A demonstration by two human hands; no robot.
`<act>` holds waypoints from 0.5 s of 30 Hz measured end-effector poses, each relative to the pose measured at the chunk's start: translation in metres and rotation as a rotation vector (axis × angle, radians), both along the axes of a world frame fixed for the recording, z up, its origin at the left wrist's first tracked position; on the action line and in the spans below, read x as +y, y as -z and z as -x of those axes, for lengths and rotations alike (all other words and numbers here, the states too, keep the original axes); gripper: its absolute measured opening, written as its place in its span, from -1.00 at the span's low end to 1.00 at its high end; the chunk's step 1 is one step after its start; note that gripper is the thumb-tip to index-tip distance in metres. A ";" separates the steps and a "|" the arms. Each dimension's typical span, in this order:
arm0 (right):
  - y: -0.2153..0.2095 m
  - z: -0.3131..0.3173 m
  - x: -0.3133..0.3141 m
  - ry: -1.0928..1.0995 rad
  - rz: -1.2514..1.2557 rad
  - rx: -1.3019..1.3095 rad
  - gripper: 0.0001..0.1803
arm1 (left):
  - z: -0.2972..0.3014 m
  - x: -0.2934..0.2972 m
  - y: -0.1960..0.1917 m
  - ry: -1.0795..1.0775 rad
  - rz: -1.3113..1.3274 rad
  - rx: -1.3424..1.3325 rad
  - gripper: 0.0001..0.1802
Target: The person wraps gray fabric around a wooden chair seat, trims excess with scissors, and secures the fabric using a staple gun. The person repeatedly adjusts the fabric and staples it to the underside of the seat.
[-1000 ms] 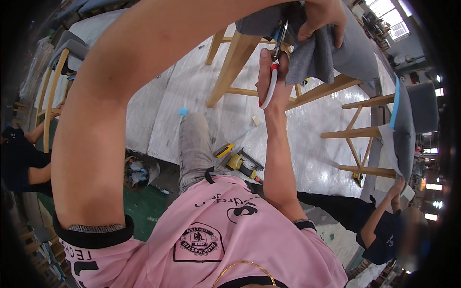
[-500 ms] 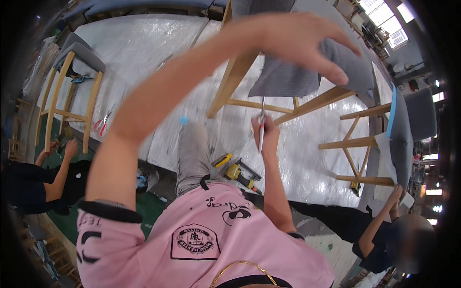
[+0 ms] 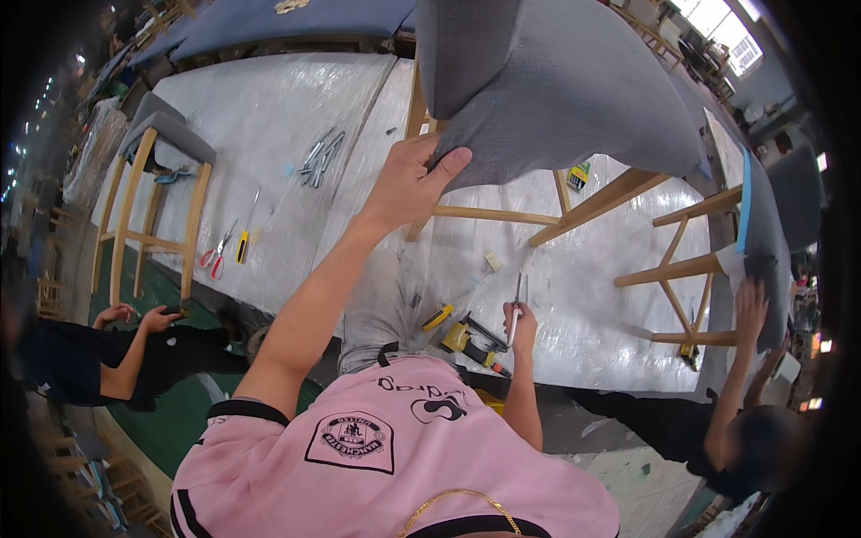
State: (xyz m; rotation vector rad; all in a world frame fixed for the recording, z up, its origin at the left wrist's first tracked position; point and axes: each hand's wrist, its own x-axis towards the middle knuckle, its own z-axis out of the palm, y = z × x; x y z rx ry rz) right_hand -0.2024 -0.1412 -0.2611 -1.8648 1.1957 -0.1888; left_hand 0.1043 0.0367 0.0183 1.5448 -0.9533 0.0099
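Observation:
A wooden chair covered in loose grey fabric (image 3: 556,108) stands in front of me, its pale wooden leg (image 3: 605,204) slanting down to the right. My left hand (image 3: 408,179) pinches the lower left edge of that fabric, thumb on top. Lower and to the right, my right hand (image 3: 520,325) is closed around a pair of scissors (image 3: 520,289) whose blades point away from me, apart from the fabric. Just left of that hand lie a yellow and black staple gun (image 3: 459,338) and a yellow-handled screwdriver (image 3: 438,316).
Plastic film wraps the worktable (image 3: 296,99). On it lie several metal bolts (image 3: 321,160), red-handled scissors (image 3: 213,258) and another yellow-handled screwdriver (image 3: 242,247). Grey chairs stand left (image 3: 148,202) and right (image 3: 762,242), with a co-worker (image 3: 76,354) beside the left one and another person (image 3: 717,430) beside the right.
My left hand has come down and left from above the chair and taken hold of the fabric edge. My right hand, with the scissors, has dropped toward me, away from the fabric.

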 end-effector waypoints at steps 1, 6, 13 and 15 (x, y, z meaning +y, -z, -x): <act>-0.019 -0.009 0.007 0.008 -0.056 -0.062 -0.62 | -0.005 -0.001 0.005 -0.016 0.003 -0.010 -0.46; -0.072 -0.057 0.037 -0.154 -0.228 -0.569 -0.56 | 0.000 -0.010 -0.002 -0.067 -0.015 -0.023 -0.50; -0.177 -0.150 0.068 -0.557 -0.146 -0.735 -0.34 | -0.018 0.020 -0.018 -0.159 -0.134 -0.215 -0.60; -0.200 -0.165 0.071 -0.622 -0.082 -0.715 -0.32 | -0.010 0.022 -0.022 -0.152 -0.147 -0.170 -0.62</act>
